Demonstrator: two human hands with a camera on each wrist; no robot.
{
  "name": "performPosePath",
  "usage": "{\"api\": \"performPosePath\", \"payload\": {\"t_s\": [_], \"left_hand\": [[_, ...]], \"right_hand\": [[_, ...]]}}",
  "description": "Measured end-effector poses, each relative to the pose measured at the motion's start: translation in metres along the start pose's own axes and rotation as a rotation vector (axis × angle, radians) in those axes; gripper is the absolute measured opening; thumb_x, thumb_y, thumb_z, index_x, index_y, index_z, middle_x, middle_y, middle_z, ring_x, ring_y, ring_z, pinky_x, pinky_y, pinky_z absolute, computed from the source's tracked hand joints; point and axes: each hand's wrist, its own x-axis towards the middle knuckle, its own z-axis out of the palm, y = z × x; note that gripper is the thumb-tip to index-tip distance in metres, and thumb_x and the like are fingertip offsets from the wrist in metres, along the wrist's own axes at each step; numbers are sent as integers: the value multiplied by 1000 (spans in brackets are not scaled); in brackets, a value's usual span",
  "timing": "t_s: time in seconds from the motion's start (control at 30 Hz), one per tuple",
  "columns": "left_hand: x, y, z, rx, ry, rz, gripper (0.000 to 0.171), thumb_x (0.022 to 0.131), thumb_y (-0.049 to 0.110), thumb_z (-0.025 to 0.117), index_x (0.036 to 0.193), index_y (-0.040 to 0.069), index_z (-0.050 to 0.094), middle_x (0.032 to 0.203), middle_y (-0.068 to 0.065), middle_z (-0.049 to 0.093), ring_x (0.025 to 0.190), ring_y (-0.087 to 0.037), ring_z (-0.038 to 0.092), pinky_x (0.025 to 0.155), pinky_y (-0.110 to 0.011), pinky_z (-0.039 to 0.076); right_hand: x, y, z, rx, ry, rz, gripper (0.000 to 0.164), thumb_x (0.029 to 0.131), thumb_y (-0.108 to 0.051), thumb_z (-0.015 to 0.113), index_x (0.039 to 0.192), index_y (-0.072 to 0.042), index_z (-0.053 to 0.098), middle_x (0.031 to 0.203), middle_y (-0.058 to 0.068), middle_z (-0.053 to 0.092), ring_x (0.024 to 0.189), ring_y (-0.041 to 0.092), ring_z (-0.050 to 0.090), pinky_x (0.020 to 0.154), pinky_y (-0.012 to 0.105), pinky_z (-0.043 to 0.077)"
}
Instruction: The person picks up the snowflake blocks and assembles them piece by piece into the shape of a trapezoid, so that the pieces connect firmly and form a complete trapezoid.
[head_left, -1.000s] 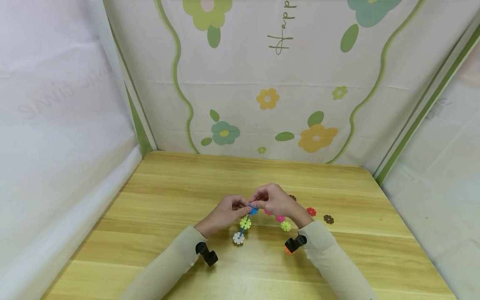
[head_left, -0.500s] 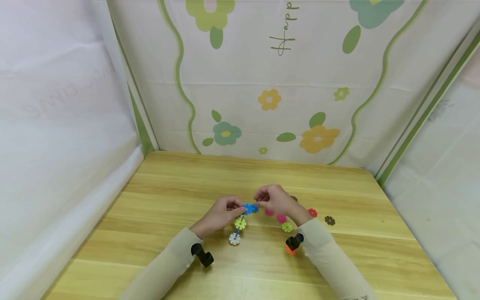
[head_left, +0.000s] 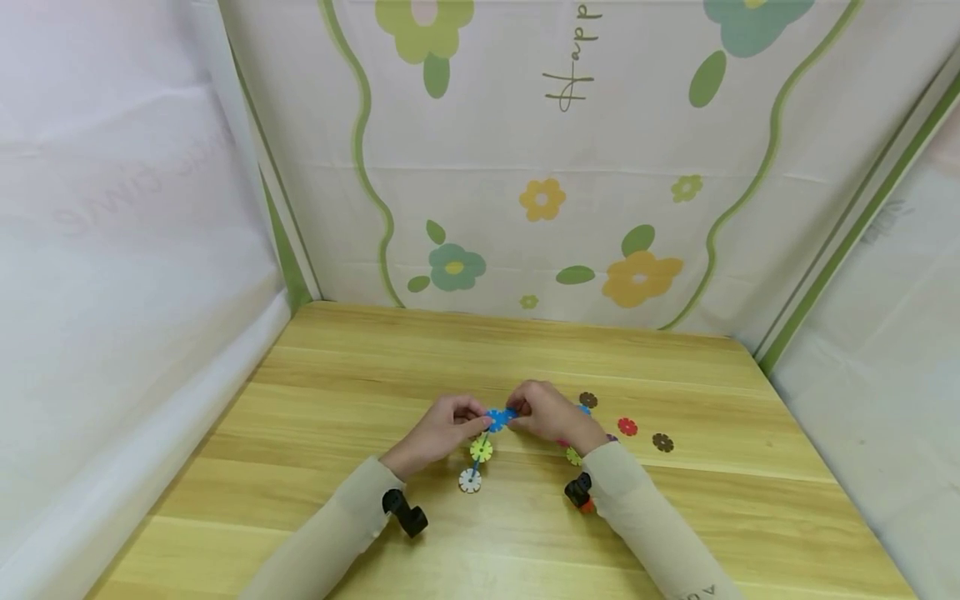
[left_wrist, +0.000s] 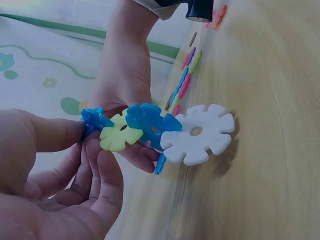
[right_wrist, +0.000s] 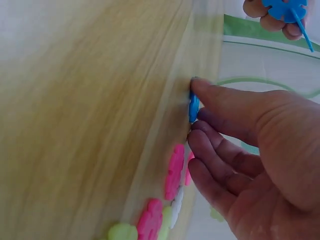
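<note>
A white backdrop [head_left: 480,208] printed with flowers stands behind the wooden table [head_left: 375,358]. Two beige sleeves [head_left: 337,521] reach in from the bottom of the head view, each with a small black camera [head_left: 407,514] at the cuff.

The left hand [head_left: 442,429] and the right hand [head_left: 547,412] work close together near the middle of the table. The left hand pinches the upper end of a chain [left_wrist: 150,120] between thumb and fingers. The chain runs blue, yellow-green, blue, then white, slanting down toward the person; whether its white end touches the table is hard to tell. The right hand pinches a loose blue disc [right_wrist: 194,107] between thumb and forefinger, low at the tabletop, just beside the chain's held end.

More discs lie right of the chain: pink discs [right_wrist: 175,171] under and near the right hand, a red disc [head_left: 627,427], a brown disc [head_left: 663,442] farther right, and an orange disc [head_left: 588,505] partly hidden by the right cuff's camera.
</note>
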Motion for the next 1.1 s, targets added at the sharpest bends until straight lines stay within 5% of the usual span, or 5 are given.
{"api": "performPosePath", "payload": {"t_s": [0.37,0.67,1.1], "left_hand": [[-1,1,1,11,4,-1,16,107,21,65,110,6,70,103,-12,69,84,-16,63,77,-35,57],[0,-1,1,9,-4,-2,16,106,21,66,110,6,70,104,-10,69,86,-16,63,79,-35,57],[2,-1,4,-10,-16,-10,17,106,20,66,111,4,69,103,-8,69,86,-16,63,79,-34,57]], "right_hand": [[-1,-1,-4,30,-21,61,15,89,-7,85,98,-8,73,93,3,73,83,11,65,78,30,59],[-12,2,-14,92,16,22,9,94,-4,78,92,-10,72,88,0,73,79,7,65,73,24,57],[-29,2,-26,205,75,-41,5,97,-9,76,98,-9,72,91,0,73,84,21,70,75,24,58]]}}
